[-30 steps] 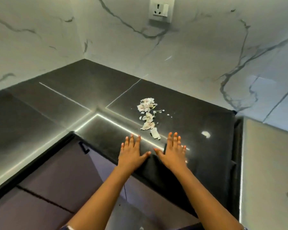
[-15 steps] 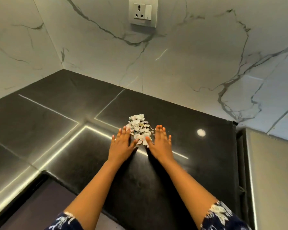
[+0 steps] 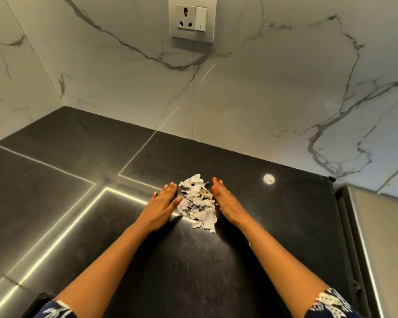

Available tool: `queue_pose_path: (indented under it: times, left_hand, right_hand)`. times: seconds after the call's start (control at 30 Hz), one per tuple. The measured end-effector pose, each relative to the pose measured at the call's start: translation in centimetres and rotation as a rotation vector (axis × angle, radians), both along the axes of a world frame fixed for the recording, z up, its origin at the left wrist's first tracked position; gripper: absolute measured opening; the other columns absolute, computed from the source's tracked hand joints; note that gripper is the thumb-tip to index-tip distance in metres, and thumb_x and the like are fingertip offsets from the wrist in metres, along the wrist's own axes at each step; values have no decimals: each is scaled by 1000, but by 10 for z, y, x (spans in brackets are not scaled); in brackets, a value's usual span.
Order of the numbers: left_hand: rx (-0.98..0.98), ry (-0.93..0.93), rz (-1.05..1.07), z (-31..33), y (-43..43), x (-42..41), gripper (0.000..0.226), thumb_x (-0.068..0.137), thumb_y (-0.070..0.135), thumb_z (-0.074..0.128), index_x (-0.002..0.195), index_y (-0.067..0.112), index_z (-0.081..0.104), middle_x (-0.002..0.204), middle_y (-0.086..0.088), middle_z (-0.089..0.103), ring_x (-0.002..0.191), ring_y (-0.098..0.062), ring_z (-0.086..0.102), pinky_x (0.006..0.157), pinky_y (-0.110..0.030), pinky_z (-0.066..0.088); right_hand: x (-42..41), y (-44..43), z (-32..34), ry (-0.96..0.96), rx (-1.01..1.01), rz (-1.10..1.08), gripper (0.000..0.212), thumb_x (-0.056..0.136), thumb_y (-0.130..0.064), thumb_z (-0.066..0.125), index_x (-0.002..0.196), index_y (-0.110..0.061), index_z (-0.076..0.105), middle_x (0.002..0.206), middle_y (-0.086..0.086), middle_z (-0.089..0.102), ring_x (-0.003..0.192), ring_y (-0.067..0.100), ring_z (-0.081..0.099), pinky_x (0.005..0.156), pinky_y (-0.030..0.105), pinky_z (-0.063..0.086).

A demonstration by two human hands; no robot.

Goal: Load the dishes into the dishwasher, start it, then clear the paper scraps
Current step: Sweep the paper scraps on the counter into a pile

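Observation:
A small heap of torn white paper scraps (image 3: pixel 198 199) lies on the black countertop (image 3: pixel 78 191), near the marble back wall. My left hand (image 3: pixel 163 200) lies flat on the counter against the heap's left side, fingers straight. My right hand (image 3: pixel 225 200) stands on its edge against the heap's right side, fingers straight too. Both hands flank the scraps; neither holds any. A few scraps stick out toward me at the near end of the heap. No dishwasher or dishes are in view.
A wall socket with a switch (image 3: pixel 192 17) sits on the marble backsplash (image 3: pixel 262 88) above the heap. The counter ends on the right at a beige appliance side (image 3: pixel 381 237). Bright light strips reflect off the counter at left.
Both hands moved forward from the counter's near edge to the scraps and pushed the scattered line of pieces together into one compact heap. The camera moved in closer.

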State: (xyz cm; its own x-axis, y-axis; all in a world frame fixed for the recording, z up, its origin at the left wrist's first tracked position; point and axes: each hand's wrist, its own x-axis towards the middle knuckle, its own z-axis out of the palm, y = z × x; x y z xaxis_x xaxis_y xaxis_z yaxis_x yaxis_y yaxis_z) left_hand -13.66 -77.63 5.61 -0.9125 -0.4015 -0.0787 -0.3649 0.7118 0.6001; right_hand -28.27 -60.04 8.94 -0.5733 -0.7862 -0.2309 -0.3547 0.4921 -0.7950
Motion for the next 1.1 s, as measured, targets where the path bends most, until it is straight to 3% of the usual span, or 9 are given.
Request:
queue_pose_path:
  times: [0.1, 0.2, 0.3, 0.47, 0.6, 0.83, 0.97, 1.03, 1.1]
  left_hand:
    - [13, 19, 203, 1, -24, -30, 62, 100, 49, 26, 151, 14, 19, 159, -1, 12, 147, -13, 5, 117, -36, -1]
    - [66, -23, 167, 6, -37, -62, 61, 99, 52, 20, 150, 20, 24, 159, 3, 16, 147, -13, 6, 117, -41, -3]
    - [-7, -39, 64, 4, -35, -69, 62, 98, 55, 10, 149, 24, 27, 158, 7, 19, 147, -11, 8, 117, -39, -1]
    - [110, 89, -88, 2, -11, -43, 109, 69, 86, -13, 144, 26, 37, 150, 11, 34, 141, -3, 18, 115, -24, 6]
    - [170, 102, -125, 3, 14, -20, 104, 68, 88, -11, 142, 33, 36, 149, 14, 35, 140, 2, 17, 115, -17, 5]
    - [242, 137, -74, 8, 53, 23, 95, 66, 90, -10, 134, 41, 35, 142, 19, 34, 136, 6, 19, 103, 1, -1]
    - [338, 135, 8, 13, 72, 41, 80, 73, 86, 1, 131, 42, 34, 137, 20, 31, 136, 1, 23, 110, -9, 8]
    - [468, 209, 96, 10, 80, 48, 85, 68, 92, 8, 129, 42, 40, 139, 18, 37, 136, -2, 30, 116, -23, 16]
    - [600, 291, 221, 8, 88, 52, 93, 63, 96, 15, 131, 41, 44, 138, 15, 43, 133, -4, 37, 114, -27, 24]
  right_hand:
    - [-32, -29, 6, 41, 33, -58, 55, 101, -42, 17, 150, -17, 12, 158, 1, 7, 146, 13, 1, 119, 36, -3]
    - [-48, -58, 0, 158, 150, 123, 54, 100, -45, 13, 149, -23, 17, 158, -4, 12, 145, 9, 3, 117, 40, -9]
    - [-47, -61, -7, 249, 174, 235, 52, 100, -45, 10, 147, -27, 23, 156, -7, 19, 144, 7, 6, 117, 42, -8]
    - [-20, -26, -16, 294, 124, 345, 78, 86, -68, -6, 148, -29, 23, 154, -9, 25, 142, 2, 11, 116, 38, -5]
    - [9, 1, -20, 195, -13, 249, 96, 73, -83, -4, 141, -29, 38, 148, -12, 37, 133, -11, 15, 115, 33, -3]
    - [50, 43, -20, 96, -80, 131, 105, 65, -90, -3, 142, -29, 36, 143, -19, 35, 133, -9, 20, 113, 21, -1]
    - [65, 62, -16, -75, -188, -49, 107, 60, -95, 10, 141, -30, 36, 140, -21, 31, 133, -5, 24, 109, 11, 12]
    - [77, 69, -20, -164, -282, -255, 107, 60, -96, 16, 140, -29, 39, 143, -16, 36, 134, 0, 30, 107, 15, 20]
    - [90, 68, -22, -156, -357, -425, 106, 63, -93, 17, 139, -24, 42, 141, -13, 40, 132, 0, 34, 106, 15, 23]
